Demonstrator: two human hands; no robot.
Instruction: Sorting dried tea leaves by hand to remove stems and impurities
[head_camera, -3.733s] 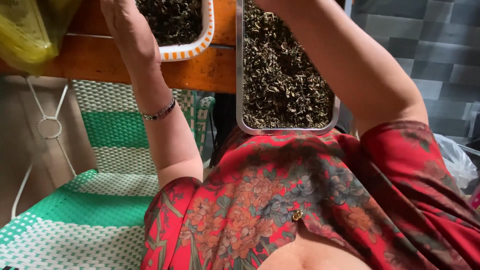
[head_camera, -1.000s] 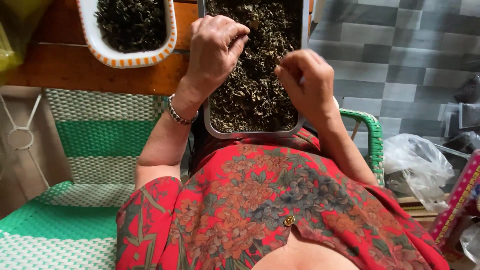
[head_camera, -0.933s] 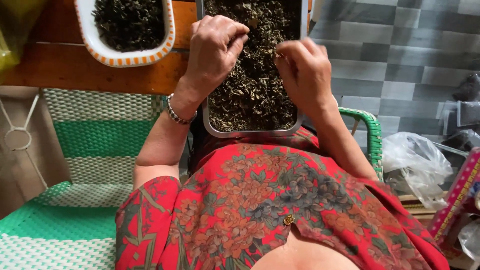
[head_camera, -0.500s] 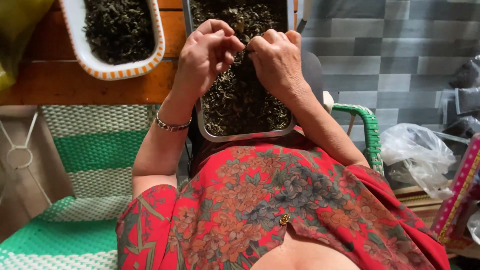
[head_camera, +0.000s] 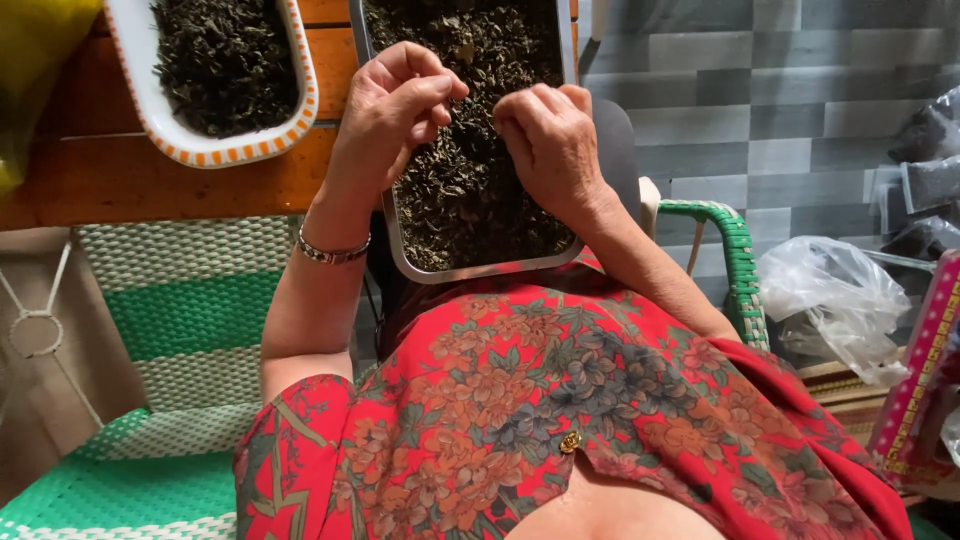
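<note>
Seen from the head camera looking down, the left hand (head_camera: 392, 118) and the right hand (head_camera: 548, 140) are raised together over a metal tray (head_camera: 392, 240) filled with dark dried leaves (head_camera: 470, 190), the tray's far part lying on the wooden table (head_camera: 150, 185) and its near edge reaching over the lap against the red flowered dress (head_camera: 560, 400); the left hand is curled nearly closed, thumb pressed to the fingertips (head_camera: 440, 95), seemingly on a small bit of leaf, though what lies between them is too small to tell; the right hand is likewise bent with its fingers tucked inward toward the left, and I cannot tell whether it grips anything; the two hands are just beside each other, almost touching above the middle of the tray; a bracelet (head_camera: 330, 252) circles the left wrist; to the left on the table stands a white dish with an orange-checked rim (head_camera: 215, 150) holding more of the same dark leaves; a green and white woven chair (head_camera: 180, 320) is on the left, and a crumpled clear plastic bag (head_camera: 835, 300) on the right; the step in hand looks like picking over the leaves piece by piece, and the next move calls for a fine pinch and a steady tray; compared with half a second ago, the hands have barely changed, pinched close together as before.
</note>
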